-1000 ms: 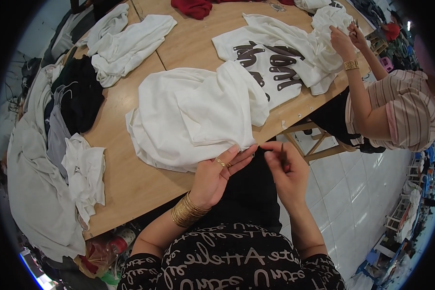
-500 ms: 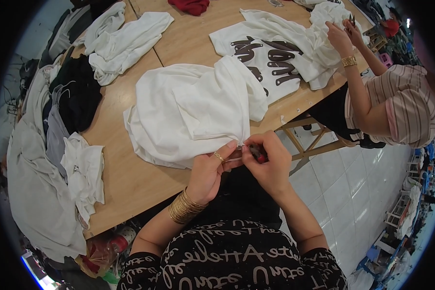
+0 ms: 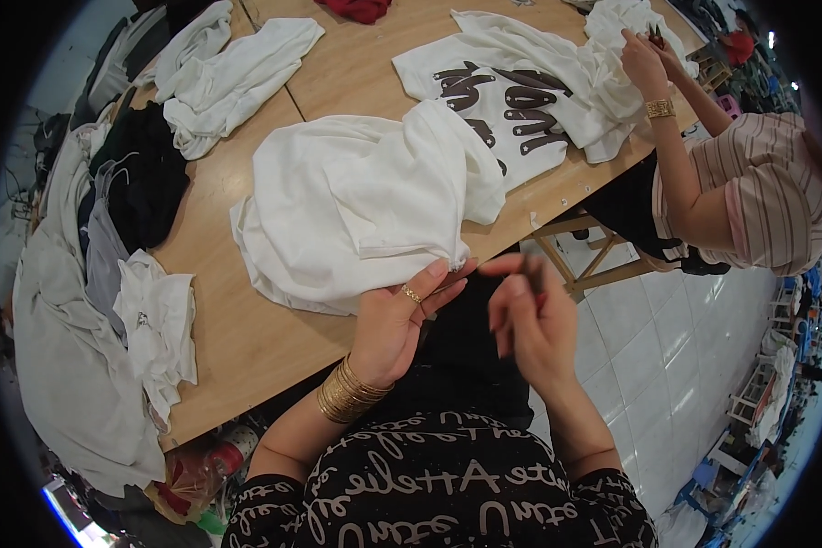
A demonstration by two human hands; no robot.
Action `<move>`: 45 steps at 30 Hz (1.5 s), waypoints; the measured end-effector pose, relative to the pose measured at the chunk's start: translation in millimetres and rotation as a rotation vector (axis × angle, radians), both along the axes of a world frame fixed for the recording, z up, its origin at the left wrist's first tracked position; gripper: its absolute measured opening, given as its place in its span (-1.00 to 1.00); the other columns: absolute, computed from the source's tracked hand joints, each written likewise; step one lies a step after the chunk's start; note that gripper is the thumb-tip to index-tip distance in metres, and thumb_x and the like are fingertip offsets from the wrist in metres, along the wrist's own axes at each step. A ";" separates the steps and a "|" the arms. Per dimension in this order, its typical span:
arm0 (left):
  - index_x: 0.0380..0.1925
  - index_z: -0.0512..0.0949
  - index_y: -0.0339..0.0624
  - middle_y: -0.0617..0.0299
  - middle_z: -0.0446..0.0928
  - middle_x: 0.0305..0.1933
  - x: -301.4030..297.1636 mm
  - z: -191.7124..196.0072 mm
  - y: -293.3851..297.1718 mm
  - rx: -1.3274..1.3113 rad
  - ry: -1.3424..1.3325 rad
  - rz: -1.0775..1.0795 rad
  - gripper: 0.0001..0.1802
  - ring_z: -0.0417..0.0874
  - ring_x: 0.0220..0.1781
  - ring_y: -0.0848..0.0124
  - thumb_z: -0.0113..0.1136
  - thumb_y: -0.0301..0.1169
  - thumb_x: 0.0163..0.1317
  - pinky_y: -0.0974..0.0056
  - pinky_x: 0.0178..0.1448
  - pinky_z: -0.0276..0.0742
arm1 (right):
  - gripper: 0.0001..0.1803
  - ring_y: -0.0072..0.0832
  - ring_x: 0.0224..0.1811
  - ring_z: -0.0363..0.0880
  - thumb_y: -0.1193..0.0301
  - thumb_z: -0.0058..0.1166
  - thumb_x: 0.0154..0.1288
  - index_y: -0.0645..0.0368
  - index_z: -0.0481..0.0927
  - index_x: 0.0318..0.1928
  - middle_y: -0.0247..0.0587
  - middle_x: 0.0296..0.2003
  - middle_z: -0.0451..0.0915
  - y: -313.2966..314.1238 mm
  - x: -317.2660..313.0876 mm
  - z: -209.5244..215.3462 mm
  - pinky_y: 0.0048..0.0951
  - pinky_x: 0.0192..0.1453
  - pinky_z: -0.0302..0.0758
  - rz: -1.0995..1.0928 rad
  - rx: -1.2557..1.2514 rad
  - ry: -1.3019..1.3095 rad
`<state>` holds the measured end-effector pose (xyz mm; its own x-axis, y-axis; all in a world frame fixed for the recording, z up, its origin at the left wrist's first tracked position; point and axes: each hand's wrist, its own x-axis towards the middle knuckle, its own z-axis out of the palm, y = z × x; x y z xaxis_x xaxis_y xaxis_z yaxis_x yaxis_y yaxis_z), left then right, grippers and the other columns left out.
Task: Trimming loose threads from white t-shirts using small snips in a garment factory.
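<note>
A bulky white garment [image 3: 338, 196] lies bunched on the near part of the wooden table, with a seam corner hanging at the front edge. My left hand [image 3: 395, 315], wearing a ring and gold bangles, pinches that corner between thumb and fingers. Just right of it, apart from the cloth, is my right hand [image 3: 539, 320], smeared by motion. Its fingers are curled around a small dark tool with a red part [image 3: 541, 300], which looks like thread snips; the blur hides its blades.
Beyond it lies a white garment with dark printed lettering [image 3: 525, 105]. At right a co-worker in a striped top [image 3: 735, 196] holds snips [image 3: 656, 36] over white cloth. White garments [image 3: 237, 87] and a dark pile [image 3: 146, 173] line the table's left [image 3: 237, 365]. A wooden stool [image 3: 603, 265] stands at right.
My right hand has pulled away from the garment's corner, moving right and slightly down with the tool. My left hand keeps its pinch in nearly the same place.
</note>
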<state>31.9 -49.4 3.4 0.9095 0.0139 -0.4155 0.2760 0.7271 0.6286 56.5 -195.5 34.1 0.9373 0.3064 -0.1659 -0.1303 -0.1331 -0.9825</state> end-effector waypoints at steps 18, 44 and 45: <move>-0.09 0.41 -0.40 0.07 0.51 -0.09 1.2 -1.4 -4.9 0.020 -0.006 0.030 -0.71 0.54 -0.07 0.39 0.04 -0.45 0.22 0.38 -0.08 0.47 | -0.62 -0.78 -0.67 0.04 0.15 -0.42 0.41 0.16 0.37 -0.27 -0.47 -0.63 0.23 8.3 -7.1 -25.6 -0.73 -0.63 -0.03 0.111 0.080 0.173; -0.10 0.43 -0.37 0.08 0.52 -0.10 1.8 -3.5 -6.1 0.041 -0.034 0.068 -0.73 0.53 -0.16 0.48 0.04 -0.47 0.21 0.41 -0.11 0.45 | -0.67 -0.75 -0.62 0.11 0.21 -0.33 0.40 0.20 0.39 -0.32 -0.47 -0.65 0.21 12.3 -6.2 -21.4 -0.69 -0.58 0.05 0.074 0.219 0.293; -0.10 0.43 -0.37 0.08 0.52 -0.10 2.1 -3.3 -6.8 0.042 -0.035 0.067 -0.73 0.53 -0.16 0.48 0.04 -0.47 0.21 0.41 -0.11 0.45 | -0.69 -0.76 -0.62 0.10 0.21 -0.30 0.40 0.18 0.39 -0.32 -0.49 -0.64 0.21 12.4 -5.9 -21.2 -0.71 -0.58 0.04 0.073 0.252 0.323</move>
